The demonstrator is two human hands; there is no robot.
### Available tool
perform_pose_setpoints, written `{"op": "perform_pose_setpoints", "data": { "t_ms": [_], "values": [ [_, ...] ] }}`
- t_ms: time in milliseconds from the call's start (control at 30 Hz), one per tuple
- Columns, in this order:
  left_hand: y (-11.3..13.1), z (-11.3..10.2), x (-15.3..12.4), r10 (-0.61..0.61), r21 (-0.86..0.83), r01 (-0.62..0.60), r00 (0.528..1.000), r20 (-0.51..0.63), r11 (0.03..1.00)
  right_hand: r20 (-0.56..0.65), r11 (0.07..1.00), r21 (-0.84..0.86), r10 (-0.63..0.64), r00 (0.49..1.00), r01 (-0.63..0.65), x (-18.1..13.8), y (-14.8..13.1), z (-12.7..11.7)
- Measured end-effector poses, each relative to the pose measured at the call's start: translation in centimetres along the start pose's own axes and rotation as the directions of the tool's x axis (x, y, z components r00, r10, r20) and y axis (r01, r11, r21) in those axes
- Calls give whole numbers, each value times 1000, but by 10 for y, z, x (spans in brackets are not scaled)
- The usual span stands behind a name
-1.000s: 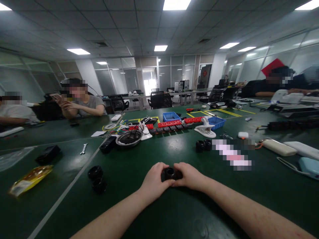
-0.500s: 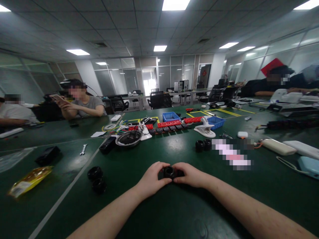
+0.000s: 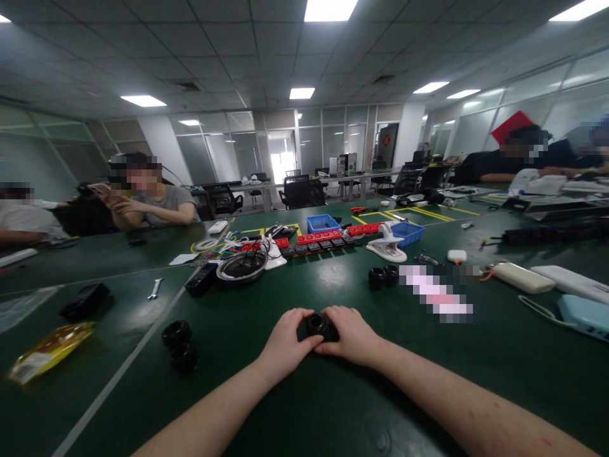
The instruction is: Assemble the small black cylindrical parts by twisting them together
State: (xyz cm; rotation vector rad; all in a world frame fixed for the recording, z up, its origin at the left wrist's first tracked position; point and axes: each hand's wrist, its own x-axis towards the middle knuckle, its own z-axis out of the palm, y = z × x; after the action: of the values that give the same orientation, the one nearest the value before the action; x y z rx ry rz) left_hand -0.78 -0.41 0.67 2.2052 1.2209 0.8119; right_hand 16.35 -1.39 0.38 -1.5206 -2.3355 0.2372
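Note:
Between my two hands, low over the green table, is a glossy black ring-shaped part (image 3: 316, 324) with a round hole on top. My left hand (image 3: 287, 341) curls round its left side, thumb at the front and fingertips behind. From the right, my right hand (image 3: 353, 337) closes round the other side, its thumb tip almost meeting the left thumb. Its lower part is hidden by the thumbs. Two similar black parts (image 3: 177, 334) stand close together to the left of my left hand. Another black pair (image 3: 377, 278) sits beyond my right hand.
Farther back are a round dark pan-like part (image 3: 242, 268), red strips (image 3: 320, 237), blue bins (image 3: 323, 223) and a white clamp (image 3: 387, 245). A wrench (image 3: 155, 289) and yellow packet (image 3: 51, 353) lie left; power banks (image 3: 522, 279) lie right. People sit across the table.
My right hand has closed further round the black part, its fingers now covering more of its right side. The whole view has shifted slightly, so things appear a little further left.

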Motion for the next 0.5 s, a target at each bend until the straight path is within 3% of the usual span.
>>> {"op": "perform_pose_setpoints", "data": {
  "t_ms": [133, 267, 367, 500],
  "values": [
    [1, -7, 0, 62, -33, -60, 994, 87, 998, 145, 968, 234, -132, 981, 96, -1, 15, -9],
    [5, -11, -1, 70, -56, -62, 985, 158, 996, 216, 921, 389, -130, 968, 37, 0, 24, -9],
    [5, -7, -2, 59, -64, -49, 987, 152, 997, 192, 948, 317, -50, 980, -14, 1, 20, -4],
    [1, 2, -3, 7, 19, -7, 1000, 8, 1000, 57, 998, 17, 56, 997, -58, 2, 5, 5]
  ]
}}
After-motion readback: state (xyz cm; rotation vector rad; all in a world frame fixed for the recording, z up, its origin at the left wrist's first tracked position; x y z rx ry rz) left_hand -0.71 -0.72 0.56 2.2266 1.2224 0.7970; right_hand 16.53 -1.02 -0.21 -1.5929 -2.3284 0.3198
